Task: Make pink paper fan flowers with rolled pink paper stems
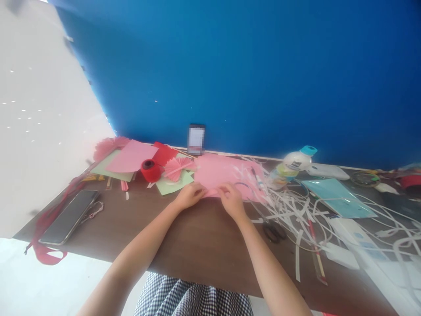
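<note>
1. Both grips work together: the left hand point(190, 196) and the right hand point(231, 202) have fingers drawn together on the near edge of a pink sheet point(217, 171), just apart from each other, though blur softens the fingertips.
2. The pink sheet lies at mid-surface, before the blue wall point(263, 79). A narrow strip at its near edge appears turned up between the hands; the broad remainder lies flat.
3. By that measure, the folding looks to be in its early stages, with most of the sheet left unworked.
4. Finished-looking pieces sit to the left: a pleated pink fan point(177, 167) lies partly over a green sheet point(174, 184), beside a red spool point(150, 170). Farther off, another pink sheet point(131, 156) lies flat, with no pleats visible.
5. Room is tight to the right, where white strips point(296, 206) tangle with cables against the sheet's side. Black-handled scissors point(272, 230) rest near the right forearm, and a bottle point(292, 164) stands beyond.
6. Open space lies nearer the person: bare brown surface point(197, 245) between the forearms, running to the front edge, and more between the left forearm and a phone point(70, 217). The blue wall closes off the far side.
</note>
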Action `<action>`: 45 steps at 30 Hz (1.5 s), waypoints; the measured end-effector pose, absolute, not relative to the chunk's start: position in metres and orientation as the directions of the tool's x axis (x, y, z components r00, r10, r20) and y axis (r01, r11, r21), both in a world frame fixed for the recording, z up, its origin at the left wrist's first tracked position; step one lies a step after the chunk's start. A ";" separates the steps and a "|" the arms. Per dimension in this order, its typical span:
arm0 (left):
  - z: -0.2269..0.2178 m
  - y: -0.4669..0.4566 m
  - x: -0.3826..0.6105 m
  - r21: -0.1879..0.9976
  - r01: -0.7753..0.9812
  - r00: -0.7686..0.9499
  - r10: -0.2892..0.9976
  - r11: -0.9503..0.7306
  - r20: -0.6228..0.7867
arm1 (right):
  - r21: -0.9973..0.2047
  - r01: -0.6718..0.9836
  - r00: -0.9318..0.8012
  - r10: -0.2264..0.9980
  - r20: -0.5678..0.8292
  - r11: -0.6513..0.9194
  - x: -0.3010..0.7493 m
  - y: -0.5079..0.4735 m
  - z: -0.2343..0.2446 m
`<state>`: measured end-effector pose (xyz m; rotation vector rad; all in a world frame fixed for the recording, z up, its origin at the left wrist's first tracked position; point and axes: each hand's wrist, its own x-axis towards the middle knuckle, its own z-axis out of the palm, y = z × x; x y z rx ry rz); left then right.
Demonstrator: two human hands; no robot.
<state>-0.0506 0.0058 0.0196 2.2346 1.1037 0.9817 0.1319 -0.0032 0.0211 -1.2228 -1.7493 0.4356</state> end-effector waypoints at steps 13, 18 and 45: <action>0.013 0.005 -0.042 0.840 0.316 0.225 0.895 -0.441 0.385 | -0.988 -0.143 -0.020 0.998 0.059 0.055 0.117 0.001 0.012; 0.021 0.003 -0.043 0.901 0.258 0.234 0.927 -0.348 0.291 | -0.988 -0.141 0.038 0.998 0.052 0.057 0.117 0.000 0.013; 0.016 0.005 -0.042 0.880 0.279 0.367 0.889 -0.385 0.272 | -0.997 -0.035 0.162 0.985 0.062 0.069 0.120 -0.003 0.023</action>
